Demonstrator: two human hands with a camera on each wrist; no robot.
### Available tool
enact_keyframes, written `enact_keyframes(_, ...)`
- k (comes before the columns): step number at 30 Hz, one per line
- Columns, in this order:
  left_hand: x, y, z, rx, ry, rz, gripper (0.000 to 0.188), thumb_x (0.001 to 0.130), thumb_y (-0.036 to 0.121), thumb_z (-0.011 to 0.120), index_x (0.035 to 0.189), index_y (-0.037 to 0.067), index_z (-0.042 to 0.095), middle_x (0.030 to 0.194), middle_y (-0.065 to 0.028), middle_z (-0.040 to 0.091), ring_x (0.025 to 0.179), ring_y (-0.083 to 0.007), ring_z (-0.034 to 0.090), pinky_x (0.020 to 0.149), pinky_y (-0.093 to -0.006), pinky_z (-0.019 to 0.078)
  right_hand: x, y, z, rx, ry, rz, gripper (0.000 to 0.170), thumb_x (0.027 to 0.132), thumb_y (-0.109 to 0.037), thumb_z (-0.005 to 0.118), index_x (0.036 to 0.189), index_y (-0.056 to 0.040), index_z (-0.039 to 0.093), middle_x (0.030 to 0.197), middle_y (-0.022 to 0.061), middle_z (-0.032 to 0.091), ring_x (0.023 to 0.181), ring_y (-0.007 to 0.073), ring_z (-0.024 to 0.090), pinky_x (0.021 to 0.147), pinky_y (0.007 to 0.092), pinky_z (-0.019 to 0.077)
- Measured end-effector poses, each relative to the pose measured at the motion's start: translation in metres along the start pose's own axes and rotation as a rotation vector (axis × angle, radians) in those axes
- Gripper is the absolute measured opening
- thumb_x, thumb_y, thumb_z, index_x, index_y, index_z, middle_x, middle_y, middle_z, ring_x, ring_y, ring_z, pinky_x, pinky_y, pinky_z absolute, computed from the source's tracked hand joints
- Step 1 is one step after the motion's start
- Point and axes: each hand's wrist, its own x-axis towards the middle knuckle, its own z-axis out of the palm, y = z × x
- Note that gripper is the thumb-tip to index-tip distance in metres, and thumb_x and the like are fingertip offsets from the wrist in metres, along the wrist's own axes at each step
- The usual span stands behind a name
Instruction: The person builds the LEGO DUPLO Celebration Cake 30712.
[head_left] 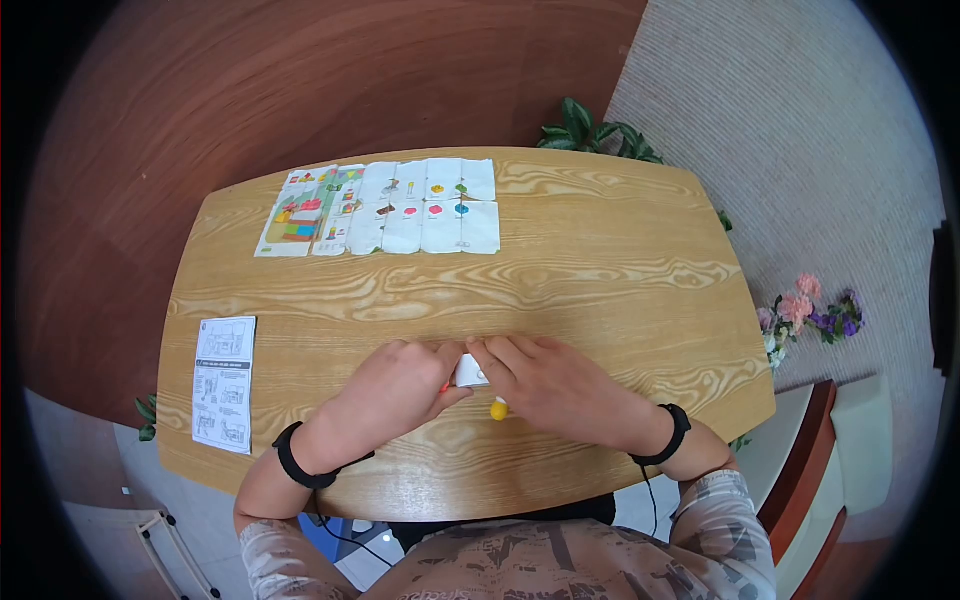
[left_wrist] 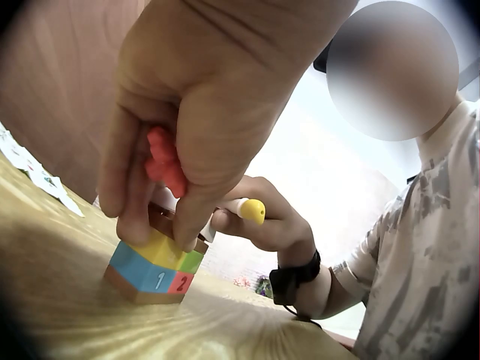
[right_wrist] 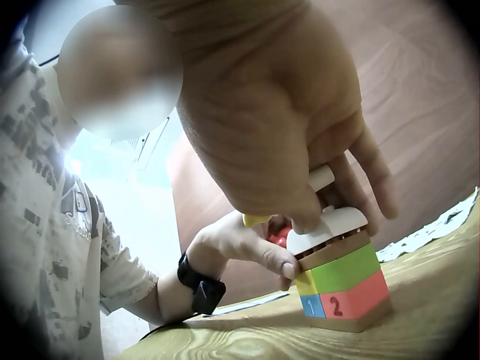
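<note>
The left hand [head_left: 408, 385] pinches one block stack [right_wrist: 341, 281] on the table [head_left: 620, 305], its fingers also round one red piece [left_wrist: 164, 163]; the right hand's [head_left: 555, 390] fingers hold one yellow-tipped white stick [left_wrist: 253, 211] beside one white cap [right_wrist: 330, 229]. Farther lie one leaflet [head_left: 224, 385], then one colour-printed spread [head_left: 430, 226].

The number 1 on the blue block [left_wrist: 136, 270], 2 on the adjoining red block [right_wrist: 366, 297].

Angles both forearms [head_left: 632, 418] inward; holds left hand [head_left: 405, 378] and right hand [head_left: 540, 388] close together in front of the torso [head_left: 540, 565]. Curls left fingers [left_wrist: 134, 216] downward opposite the thumb [left_wrist: 196, 216]; bends right fingers [right_wrist: 373, 171], with a lowered right thumb [right_wrist: 304, 213] facing them.
</note>
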Motion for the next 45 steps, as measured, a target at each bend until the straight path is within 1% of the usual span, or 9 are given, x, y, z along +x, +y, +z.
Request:
enact_keyframes(13,0.001,0.002,0.002,0.014,-0.002,0.003,0.036,0.096,0.029,0.078,0.102,-0.005,0.067,0.085,-0.0232,0.072,0.082,-0.0440,0.073,0.073,-0.0512,0.0586,0.001,-0.009,0.000,-0.005,-0.009,0.025,0.061,0.092,-0.013,0.064,0.146,0.0128,0.053,0.119,0.0136,0.062,0.108,0.0244,0.067,0.087,0.0329,0.0571)
enact_keyframes(21,0.001,0.001,0.004,0.016,-0.007,0.000,0.037,0.096,0.031,0.078,0.102,-0.005,0.068,0.082,-0.0219,0.073,0.079,-0.0430,0.073,0.071,-0.0519,0.0580,0.000,-0.002,0.003,0.187,0.015,0.033,0.063,0.091,-0.009,0.065,0.148,0.0123,0.049,0.123,0.0173,0.062,0.112,0.0309,0.067,0.090,0.0381,0.0596)
enact_keyframes(27,-0.008,0.009,-0.018,0.131,-0.074,-0.097,0.037,0.098,0.038,0.077,0.108,0.003,0.070,0.082,-0.0191,0.074,0.076,-0.0419,0.073,0.067,-0.0493,0.0572,0.000,0.003,0.008,0.236,0.037,0.006,0.064,0.093,-0.008,0.065,0.152,0.0091,0.047,0.123,0.0165,0.061,0.111,0.0310,0.067,0.086,0.0378,0.0608)
enact_keyframes(30,-0.010,0.011,-0.023,0.058,0.099,-0.066,0.038,0.099,0.042,0.075,0.109,0.006,0.070,0.083,-0.0170,0.074,0.076,-0.0413,0.073,0.067,-0.0490,0.0565,0.002,0.003,0.011,0.241,0.027,0.005,0.066,0.093,-0.009,0.065,0.153,0.0085,0.046,0.122,0.0159,0.061,0.109,0.0309,0.067,0.085,0.0381,0.0610)
enact_keyframes(34,-0.008,0.019,-0.030,-0.079,0.118,-0.016,0.032,0.103,0.032,0.071,0.116,0.003,0.065,0.098,-0.0190,0.071,0.087,-0.0424,0.071,0.074,-0.0502,0.0560,0.005,0.003,0.009,0.246,-0.005,0.016,0.065,0.093,-0.008,0.065,0.152,0.0080,0.045,0.121,0.0159,0.060,0.109,0.0315,0.067,0.084,0.0390,0.0610)
enact_keyframes(37,-0.007,0.015,-0.021,-0.156,0.124,0.042,0.025,0.105,0.020,0.067,0.121,0.001,0.061,0.108,-0.0207,0.065,0.098,-0.0437,0.068,0.080,-0.0501,0.0549,0.004,0.004,0.012,0.263,-0.006,0.010,0.055,0.091,-0.005,0.065,0.143,0.0075,0.050,0.122,0.0163,0.060,0.109,0.0329,0.067,0.083,0.0402,0.0613)
enact_keyframes(39,-0.007,0.011,-0.017,-0.198,0.100,0.073,0.023,0.105,0.013,0.064,0.124,0.001,0.059,0.112,-0.0216,0.062,0.103,-0.0445,0.066,0.084,-0.0501,0.0539,0.003,0.004,0.015,0.221,0.035,-0.011,0.049,0.091,-0.006,0.064,0.137,0.0074,0.054,0.115,0.0140,0.060,0.103,0.0288,0.068,0.082,0.0381,0.0589)
enact_keyframes(40,-0.006,0.010,-0.016,-0.196,0.117,0.089,0.022,0.104,0.012,0.065,0.123,0.001,0.060,0.110,-0.0211,0.062,0.102,-0.0437,0.066,0.084,-0.0495,0.0539,0.003,0.004,0.016,0.200,0.055,-0.022,0.046,0.091,-0.007,0.063,0.134,0.0074,0.055,0.112,0.0128,0.060,0.100,0.0268,0.069,0.082,0.0370,0.0577)
enact_keyframes(45,-0.001,0.010,-0.017,-0.143,0.220,0.178,0.020,0.097,0.008,0.072,0.114,0.003,0.064,0.102,-0.0177,0.065,0.097,-0.0389,0.065,0.083,-0.0464,0.0540,-0.001,0.008,0.014,0.293,-0.020,0.001,0.043,0.091,-0.003,0.062,0.132,0.0075,0.055,0.115,0.0159,0.060,0.100,0.0302,0.069,0.082,0.0394,0.0579)
